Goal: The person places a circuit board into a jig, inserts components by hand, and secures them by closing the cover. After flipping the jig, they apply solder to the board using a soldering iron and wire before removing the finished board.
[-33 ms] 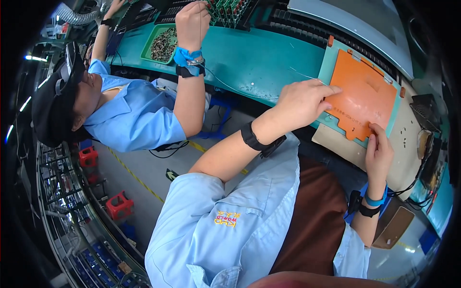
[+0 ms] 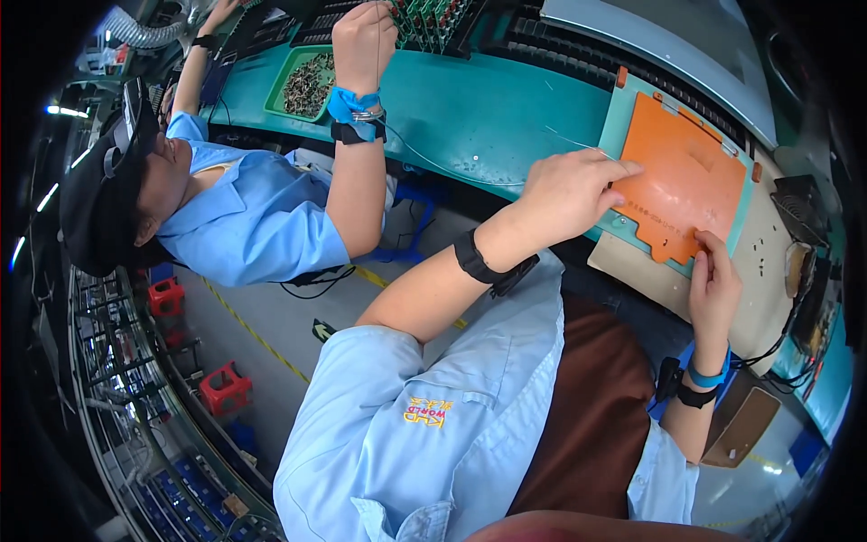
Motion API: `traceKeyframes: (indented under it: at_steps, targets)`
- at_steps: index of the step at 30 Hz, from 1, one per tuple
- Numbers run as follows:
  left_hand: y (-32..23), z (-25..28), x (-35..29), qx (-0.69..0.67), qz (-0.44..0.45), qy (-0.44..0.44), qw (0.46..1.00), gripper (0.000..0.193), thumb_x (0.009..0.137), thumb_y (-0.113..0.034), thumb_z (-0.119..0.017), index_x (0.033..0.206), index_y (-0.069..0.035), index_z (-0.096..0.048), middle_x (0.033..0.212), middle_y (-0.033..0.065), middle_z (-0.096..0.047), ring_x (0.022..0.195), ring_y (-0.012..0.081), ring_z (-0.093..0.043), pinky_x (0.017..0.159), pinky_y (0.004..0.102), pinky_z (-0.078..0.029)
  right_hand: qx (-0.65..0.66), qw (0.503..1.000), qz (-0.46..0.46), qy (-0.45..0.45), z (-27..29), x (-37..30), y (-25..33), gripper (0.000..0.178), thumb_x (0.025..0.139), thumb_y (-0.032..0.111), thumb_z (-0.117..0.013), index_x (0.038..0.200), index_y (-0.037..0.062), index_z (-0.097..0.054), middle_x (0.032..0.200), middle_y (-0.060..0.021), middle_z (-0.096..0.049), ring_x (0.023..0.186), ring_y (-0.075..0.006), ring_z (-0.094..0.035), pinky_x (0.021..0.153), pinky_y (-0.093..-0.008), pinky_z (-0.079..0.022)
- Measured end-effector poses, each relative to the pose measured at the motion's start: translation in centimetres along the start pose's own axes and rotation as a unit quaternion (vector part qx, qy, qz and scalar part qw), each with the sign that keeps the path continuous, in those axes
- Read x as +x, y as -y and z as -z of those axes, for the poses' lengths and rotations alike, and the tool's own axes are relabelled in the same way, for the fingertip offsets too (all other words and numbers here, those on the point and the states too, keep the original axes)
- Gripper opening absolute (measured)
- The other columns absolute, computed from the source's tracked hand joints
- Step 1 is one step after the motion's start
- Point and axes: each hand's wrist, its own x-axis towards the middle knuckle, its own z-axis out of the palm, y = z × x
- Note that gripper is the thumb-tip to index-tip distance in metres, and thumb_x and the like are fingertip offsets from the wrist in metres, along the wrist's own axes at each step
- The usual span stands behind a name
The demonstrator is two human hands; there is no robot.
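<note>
An orange flat cover plate (image 2: 682, 172) with a notched near edge lies on a pale green board fixture (image 2: 619, 126), with metal clips along its far edge. My left hand (image 2: 573, 194) rests at the plate's left edge, index finger stretched onto the orange surface and thumb apart from it. At the near right edge, my right hand (image 2: 715, 280) touches the plate with a bent index fingertip. Its thumb is apart and lower. I see nothing held in either hand; the undersides of the fingers are partly hidden.
A co-worker in a blue shirt (image 2: 262, 208) sits at left, one hand raised near green circuit boards (image 2: 429, 20). A green tray (image 2: 278, 90) of small parts stands on the teal bench (image 2: 452, 117). Black fan-like box (image 2: 799, 212) and cables lie at right.
</note>
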Motion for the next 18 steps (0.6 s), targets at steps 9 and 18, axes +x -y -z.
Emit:
traceKeyframes:
  at_steps: [9, 18]
  targets:
    - [1.0, -1.0, -0.9, 0.009, -0.014, -0.033, 0.999, 0.045, 0.091, -0.025, -0.079, 0.135, -0.025, -0.073, 0.095, 0.0067, -0.077, 0.088, 0.03, -0.073, 0.073, 0.0431, -0.06, -0.01, 0.993, 0.111, 0.033, -2.1, 1.2, 6.5, 0.043, 0.094, 0.006, -0.072, 0.136, 0.006, -0.063, 0.105, -0.0166, -0.072, 0.088, -0.0353, -0.071, 0.077, -0.0432, -0.056]
    - [2.3, -1.5, -1.7, -0.059, -0.005, 0.004, 0.998, 0.042, 0.091, -0.024, -0.078, 0.133, -0.024, -0.075, 0.1, 0.0083, -0.079, 0.088, 0.0315, -0.075, 0.074, 0.0426, -0.06, -0.104, 0.978, 0.177, 0.033, -8.0, 2.5, 7.5, 0.046, 0.092, 0.004, -0.07, 0.137, 0.0045, -0.06, 0.103, -0.0171, -0.073, 0.09, -0.0354, -0.072, 0.077, -0.0444, -0.057]
